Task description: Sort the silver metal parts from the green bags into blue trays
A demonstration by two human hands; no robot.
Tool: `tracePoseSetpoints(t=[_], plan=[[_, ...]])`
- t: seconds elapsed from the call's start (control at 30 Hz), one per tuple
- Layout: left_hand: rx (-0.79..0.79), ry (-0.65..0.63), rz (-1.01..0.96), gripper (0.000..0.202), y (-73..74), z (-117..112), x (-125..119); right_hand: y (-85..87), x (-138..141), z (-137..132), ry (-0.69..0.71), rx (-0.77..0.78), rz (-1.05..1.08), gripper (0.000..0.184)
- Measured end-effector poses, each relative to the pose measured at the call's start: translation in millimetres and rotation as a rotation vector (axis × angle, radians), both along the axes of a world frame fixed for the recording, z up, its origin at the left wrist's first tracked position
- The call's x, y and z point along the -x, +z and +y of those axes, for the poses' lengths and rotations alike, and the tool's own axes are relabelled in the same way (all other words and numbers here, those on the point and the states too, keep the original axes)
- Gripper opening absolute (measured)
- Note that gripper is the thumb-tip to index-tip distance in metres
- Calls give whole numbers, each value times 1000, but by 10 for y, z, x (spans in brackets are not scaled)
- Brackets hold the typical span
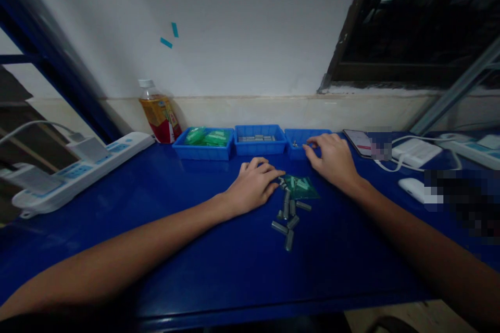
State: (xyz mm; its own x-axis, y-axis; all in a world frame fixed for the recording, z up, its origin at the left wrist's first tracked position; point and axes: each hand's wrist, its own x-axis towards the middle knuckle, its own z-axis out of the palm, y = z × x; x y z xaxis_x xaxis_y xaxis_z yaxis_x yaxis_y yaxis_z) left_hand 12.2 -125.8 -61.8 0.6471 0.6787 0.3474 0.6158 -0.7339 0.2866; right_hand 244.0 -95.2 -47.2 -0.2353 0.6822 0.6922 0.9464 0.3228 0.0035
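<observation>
My left hand (253, 183) rests on the blue table (219, 250) with its fingers curled, the fingertips touching a small metal piece beside a green plastic bag (302, 187). Several grey metal cylinders (288, 217) lie loose just in front of the bag. My right hand (332, 158) reaches to the right blue tray (299, 152), fingertips pinched over its front rim near small parts inside. The middle blue tray (260, 140) holds grey metal pieces. The left blue tray (203, 144) holds green bags.
A drink bottle (158, 113) stands by the wall at the left. A white power strip (78, 169) with plugs lies at the far left. A phone (359, 141), a white charger (416, 152) and a white mouse-like item (412, 187) lie at the right.
</observation>
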Motion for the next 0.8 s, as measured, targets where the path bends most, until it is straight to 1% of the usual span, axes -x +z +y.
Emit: tracePoseSetpoints(t=[0.07,0.1,0.17,0.23,0.3,0.37,0.47,0.53,0.67,0.8], plan=[[-33,14,53,23,-7,-17,-5,-23,-30,27,-19,5,-5,25],[-43,32,55,20,-9,-17,-6,-29,-5,12,7,2,-4,26],[-41,62,23,16,-9,-3,-4,-24,104,-65,122,9,-2,24],[6,44,-58,12,-5,27,2,-8,244,-176,279,40,-6,20],[91,18,-196,9,-1,64,9,9,362,-283,425,95,-23,17],[208,12,-366,11,-4,98,15,19,427,-355,511,142,-45,15],[397,-14,-589,19,-17,124,19,20,441,-385,546,160,-65,15],[475,-50,-670,22,-20,122,18,18,428,-373,544,144,-67,12],[514,-79,-708,21,-3,93,16,14,420,-352,538,127,-62,10],[503,-122,-703,21,7,77,25,13,425,-353,540,147,-25,12]])
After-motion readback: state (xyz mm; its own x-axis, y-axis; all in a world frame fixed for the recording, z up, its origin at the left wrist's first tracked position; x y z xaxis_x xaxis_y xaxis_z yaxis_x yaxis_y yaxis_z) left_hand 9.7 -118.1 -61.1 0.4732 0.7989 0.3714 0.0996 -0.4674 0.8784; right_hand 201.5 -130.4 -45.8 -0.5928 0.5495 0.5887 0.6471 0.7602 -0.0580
